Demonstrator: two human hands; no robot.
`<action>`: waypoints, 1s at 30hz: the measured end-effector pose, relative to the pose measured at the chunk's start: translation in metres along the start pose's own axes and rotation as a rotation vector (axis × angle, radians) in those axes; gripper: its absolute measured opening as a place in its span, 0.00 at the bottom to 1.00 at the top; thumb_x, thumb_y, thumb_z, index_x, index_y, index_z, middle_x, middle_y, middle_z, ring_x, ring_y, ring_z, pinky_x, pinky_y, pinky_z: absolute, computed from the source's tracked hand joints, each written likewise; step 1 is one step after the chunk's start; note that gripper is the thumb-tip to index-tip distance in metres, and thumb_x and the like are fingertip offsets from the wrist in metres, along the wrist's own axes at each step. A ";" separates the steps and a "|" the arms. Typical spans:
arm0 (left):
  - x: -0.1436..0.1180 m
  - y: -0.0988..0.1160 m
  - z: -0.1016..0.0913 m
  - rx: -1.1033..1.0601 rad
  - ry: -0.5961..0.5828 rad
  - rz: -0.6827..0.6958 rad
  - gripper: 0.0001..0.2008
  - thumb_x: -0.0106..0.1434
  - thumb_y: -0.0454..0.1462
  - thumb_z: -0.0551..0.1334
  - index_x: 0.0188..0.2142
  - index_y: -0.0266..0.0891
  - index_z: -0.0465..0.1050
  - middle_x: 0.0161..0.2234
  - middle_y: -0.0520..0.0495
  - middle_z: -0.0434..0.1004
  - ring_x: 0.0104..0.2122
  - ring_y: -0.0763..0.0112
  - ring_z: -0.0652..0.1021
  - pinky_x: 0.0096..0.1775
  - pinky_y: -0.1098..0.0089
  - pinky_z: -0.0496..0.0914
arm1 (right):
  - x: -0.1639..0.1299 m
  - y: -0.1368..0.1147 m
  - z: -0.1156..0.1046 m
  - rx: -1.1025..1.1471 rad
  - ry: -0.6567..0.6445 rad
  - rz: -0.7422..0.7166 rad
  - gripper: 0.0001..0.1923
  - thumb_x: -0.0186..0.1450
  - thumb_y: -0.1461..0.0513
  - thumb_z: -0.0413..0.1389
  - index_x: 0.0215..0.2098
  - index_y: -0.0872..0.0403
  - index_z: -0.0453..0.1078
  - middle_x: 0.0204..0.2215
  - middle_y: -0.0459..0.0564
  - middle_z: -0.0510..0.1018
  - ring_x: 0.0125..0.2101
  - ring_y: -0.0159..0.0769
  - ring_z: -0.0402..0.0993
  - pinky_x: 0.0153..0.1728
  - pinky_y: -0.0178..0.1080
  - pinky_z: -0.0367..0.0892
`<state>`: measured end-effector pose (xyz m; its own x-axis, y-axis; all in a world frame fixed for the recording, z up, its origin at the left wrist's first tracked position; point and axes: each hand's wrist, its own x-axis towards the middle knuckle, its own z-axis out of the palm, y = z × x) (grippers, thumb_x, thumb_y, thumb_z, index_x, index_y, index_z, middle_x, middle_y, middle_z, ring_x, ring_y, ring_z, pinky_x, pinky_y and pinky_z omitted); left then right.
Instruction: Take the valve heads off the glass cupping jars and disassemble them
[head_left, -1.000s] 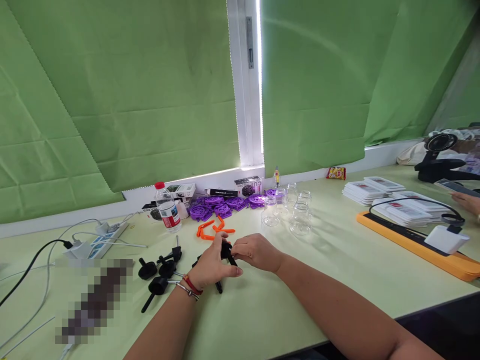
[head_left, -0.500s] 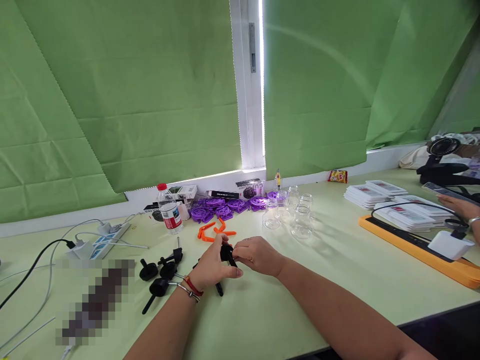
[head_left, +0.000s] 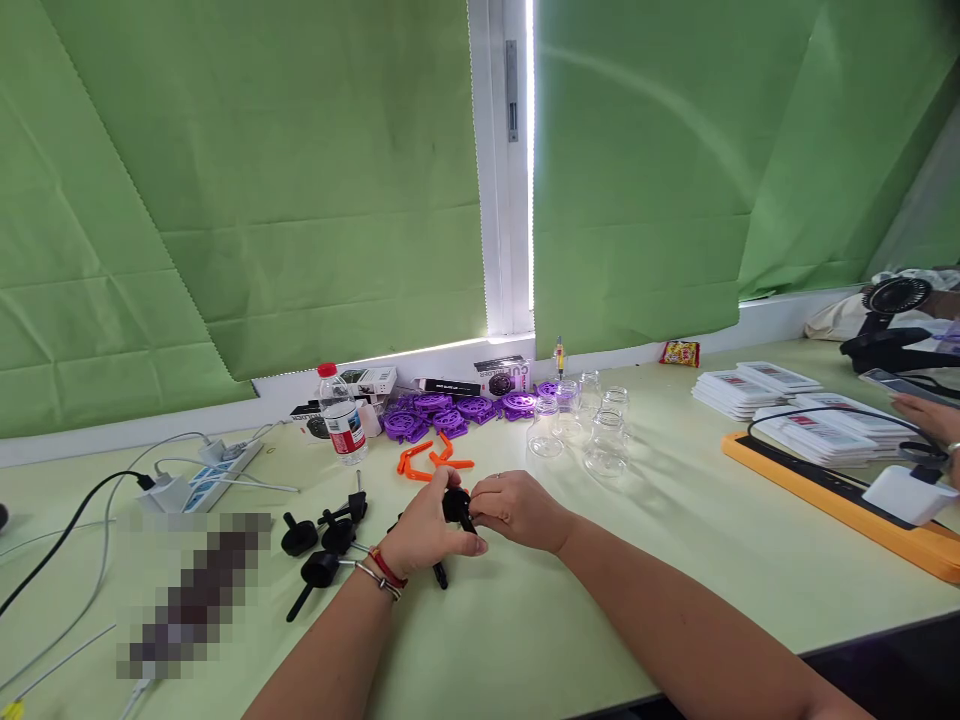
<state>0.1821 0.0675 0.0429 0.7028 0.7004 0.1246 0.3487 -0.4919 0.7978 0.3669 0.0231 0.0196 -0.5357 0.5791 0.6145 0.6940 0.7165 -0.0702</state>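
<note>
My left hand (head_left: 426, 532) is curled around a black round plastic part with an arm (head_left: 456, 506), its thumb stretched along the near side. From the right, the bent fingers of my right hand (head_left: 517, 510) press against the same part; their tips are partly hidden. Below my left palm a black rod end (head_left: 440, 575) shows, but I cannot tell whether it belongs to the held part. Left of my left wrist lie several similar black pieces (head_left: 321, 568) with stalks and metal rods. Just beyond my hands are orange plastic clips (head_left: 415, 468).
Purple plastic parts (head_left: 448, 418) are heaped at the back beside a red-capped bottle (head_left: 343, 420). Clear glass jars (head_left: 605, 445) stand right of them. Farther right are white stacked packs (head_left: 814, 435), an orange-edged power strip (head_left: 832, 500) and another person's hand (head_left: 930, 412). Cables and a white power strip (head_left: 225, 478) occupy the left.
The whole view has shifted slightly. Both hands keep nearly the same hold on the black part, which is turned a little.
</note>
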 end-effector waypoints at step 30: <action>0.001 -0.004 -0.002 0.087 0.030 -0.010 0.30 0.39 0.43 0.72 0.38 0.41 0.58 0.32 0.54 0.63 0.30 0.72 0.65 0.32 0.69 0.62 | 0.000 -0.003 -0.004 0.179 0.020 0.097 0.10 0.66 0.62 0.51 0.31 0.54 0.73 0.30 0.48 0.78 0.29 0.30 0.72 0.31 0.32 0.65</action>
<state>0.1802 0.0711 0.0405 0.6804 0.7202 0.1356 0.4092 -0.5268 0.7450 0.3664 0.0197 0.0229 -0.4595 0.6427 0.6130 0.6448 0.7161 -0.2673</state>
